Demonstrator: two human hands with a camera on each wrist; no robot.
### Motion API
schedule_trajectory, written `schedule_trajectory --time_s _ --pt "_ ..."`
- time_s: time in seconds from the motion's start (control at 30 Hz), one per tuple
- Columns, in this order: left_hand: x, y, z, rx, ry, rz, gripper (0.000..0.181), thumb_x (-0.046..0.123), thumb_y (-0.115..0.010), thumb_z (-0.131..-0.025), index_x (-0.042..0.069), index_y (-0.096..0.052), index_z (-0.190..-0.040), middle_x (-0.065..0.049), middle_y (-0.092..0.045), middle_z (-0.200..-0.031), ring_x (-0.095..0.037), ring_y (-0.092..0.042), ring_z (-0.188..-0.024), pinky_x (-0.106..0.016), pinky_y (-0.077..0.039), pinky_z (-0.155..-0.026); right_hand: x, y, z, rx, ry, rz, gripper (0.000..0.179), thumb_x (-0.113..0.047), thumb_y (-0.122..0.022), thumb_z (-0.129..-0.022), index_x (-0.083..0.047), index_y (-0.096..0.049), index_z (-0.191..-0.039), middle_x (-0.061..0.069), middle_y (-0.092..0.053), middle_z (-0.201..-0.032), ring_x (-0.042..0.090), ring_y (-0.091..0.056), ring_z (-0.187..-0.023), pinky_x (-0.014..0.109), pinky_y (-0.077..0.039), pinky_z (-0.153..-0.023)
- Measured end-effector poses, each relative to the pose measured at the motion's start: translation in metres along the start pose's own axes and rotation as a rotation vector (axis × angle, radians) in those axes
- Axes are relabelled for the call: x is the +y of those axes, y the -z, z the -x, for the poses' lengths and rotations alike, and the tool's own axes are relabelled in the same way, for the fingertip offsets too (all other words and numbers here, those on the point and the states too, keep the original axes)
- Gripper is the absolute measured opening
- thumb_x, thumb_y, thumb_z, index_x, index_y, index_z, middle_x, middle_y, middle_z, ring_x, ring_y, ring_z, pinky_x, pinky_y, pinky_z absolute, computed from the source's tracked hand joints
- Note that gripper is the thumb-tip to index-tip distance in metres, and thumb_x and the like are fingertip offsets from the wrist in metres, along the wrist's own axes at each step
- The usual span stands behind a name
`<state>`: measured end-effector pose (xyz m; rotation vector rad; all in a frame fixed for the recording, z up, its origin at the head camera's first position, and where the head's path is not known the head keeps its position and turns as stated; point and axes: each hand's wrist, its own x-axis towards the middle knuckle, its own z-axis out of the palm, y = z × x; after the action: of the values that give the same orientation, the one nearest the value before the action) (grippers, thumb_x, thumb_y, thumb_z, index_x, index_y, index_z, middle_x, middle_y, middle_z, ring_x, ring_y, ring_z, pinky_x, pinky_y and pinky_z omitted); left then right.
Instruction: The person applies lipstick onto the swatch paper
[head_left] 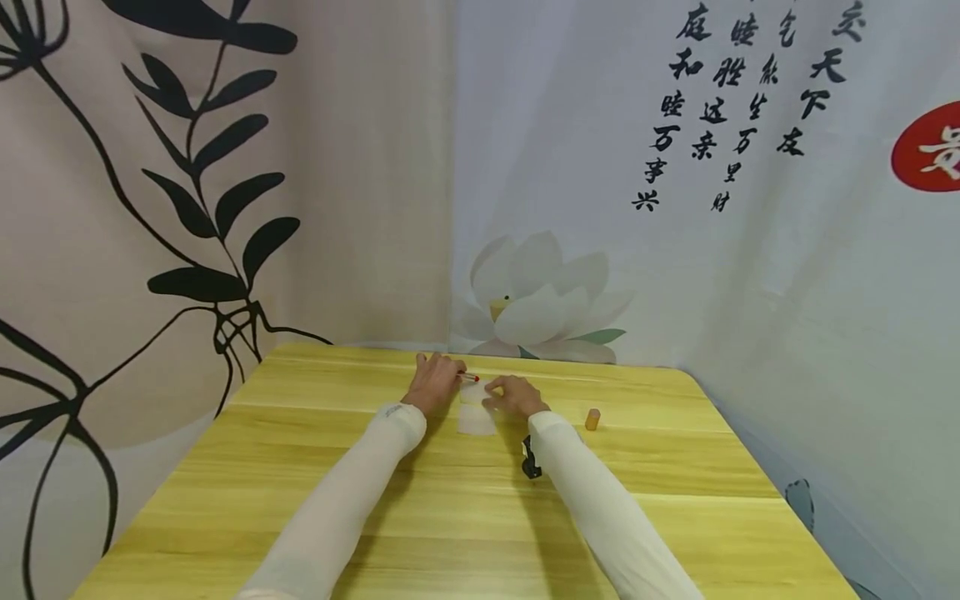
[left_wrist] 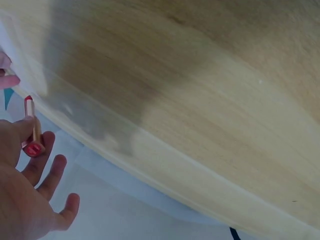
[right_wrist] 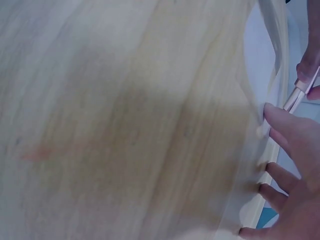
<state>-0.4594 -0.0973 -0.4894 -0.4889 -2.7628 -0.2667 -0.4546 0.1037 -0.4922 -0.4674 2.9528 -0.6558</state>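
In the head view my left hand (head_left: 433, 385) is near the table's far edge and grips a slim red-tipped lipstick (head_left: 468, 377). The left wrist view shows the lipstick (left_wrist: 33, 125) between thumb and index finger, its red tip facing away, other fingers spread. A pale sheet of paper (head_left: 476, 421) lies flat below the tip. Over the paper's right side is my right hand (head_left: 517, 395). In the right wrist view its fingertips rest at the white paper (right_wrist: 257, 45), fingers fairly straight and spread; whether thumb and index finger pinch the edge is unclear.
A small orange-brown cylinder (head_left: 592, 419), like a cap, stands on the wooden table (head_left: 300, 467) right of my right hand. Printed cloth (head_left: 562, 167) with a lotus and writing hangs behind the table's far edge. A black device (head_left: 531, 460) sits under my right wrist.
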Motion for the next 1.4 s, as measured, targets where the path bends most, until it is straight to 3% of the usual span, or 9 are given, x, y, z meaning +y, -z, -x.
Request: schedule_trajectory --time_s 0.2,0.37,0.6,1.1,1.4 --pt "-0.001 -0.003 -0.003 0.003 0.004 -0.040 0.014 0.015 -0.078 -0.094 0.019 -0.082 -0.107 -0.003 -0.078 -0.100 -0.027 -0.063 -0.091 -0.049 -0.037 -0.083 0.003 -0.001 -0.003 0.001 -0.004 -0.008 0.038 -0.036 -0.072 -0.100 -0.019 -0.071 -0.133 0.008 -0.061 -0.146 0.034 -0.059 -0.130 0.055 -0.049 -0.101" --pt "0.001 -0.003 -0.003 -0.035 0.013 -0.043 0.016 0.015 -0.077 -0.095 0.019 -0.082 -0.110 -0.003 -0.078 -0.103 -0.026 -0.063 -0.093 -0.049 -0.037 -0.085 0.005 -0.002 -0.004 -0.005 -0.004 -0.006 0.038 -0.036 -0.072 -0.100 -0.019 -0.071 -0.134 0.008 -0.060 -0.147 0.034 -0.059 -0.129 0.053 -0.051 -0.099" --pt "0.003 0.006 -0.003 -0.044 0.015 -0.016 0.014 0.013 -0.076 -0.096 0.018 -0.083 -0.106 -0.002 -0.078 -0.101 -0.026 -0.062 -0.091 -0.047 -0.035 -0.083 -0.001 0.003 0.001 -0.007 0.001 0.003 0.037 -0.033 -0.068 -0.103 -0.017 -0.069 -0.136 0.007 -0.060 -0.148 0.032 -0.059 -0.130 0.051 -0.050 -0.103" --pt "0.001 0.007 0.010 -0.043 -0.032 0.002 0.010 0.014 -0.080 -0.093 0.016 -0.085 -0.102 0.000 -0.079 -0.096 -0.023 -0.063 -0.085 -0.044 -0.033 -0.078 -0.002 0.002 0.006 -0.011 0.010 -0.005 0.035 -0.031 -0.069 -0.102 -0.016 -0.070 -0.135 0.011 -0.055 -0.152 0.034 -0.057 -0.133 0.052 -0.048 -0.105" --pt "0.003 0.011 0.023 -0.062 -0.029 0.001 0.015 0.015 -0.079 -0.094 0.019 -0.084 -0.108 0.000 -0.079 -0.102 -0.026 -0.061 -0.093 -0.046 -0.034 -0.083 0.001 -0.002 0.003 -0.016 0.028 -0.020 0.036 -0.032 -0.069 -0.103 -0.016 -0.070 -0.135 0.012 -0.053 -0.154 0.035 -0.055 -0.135 0.053 -0.048 -0.105"
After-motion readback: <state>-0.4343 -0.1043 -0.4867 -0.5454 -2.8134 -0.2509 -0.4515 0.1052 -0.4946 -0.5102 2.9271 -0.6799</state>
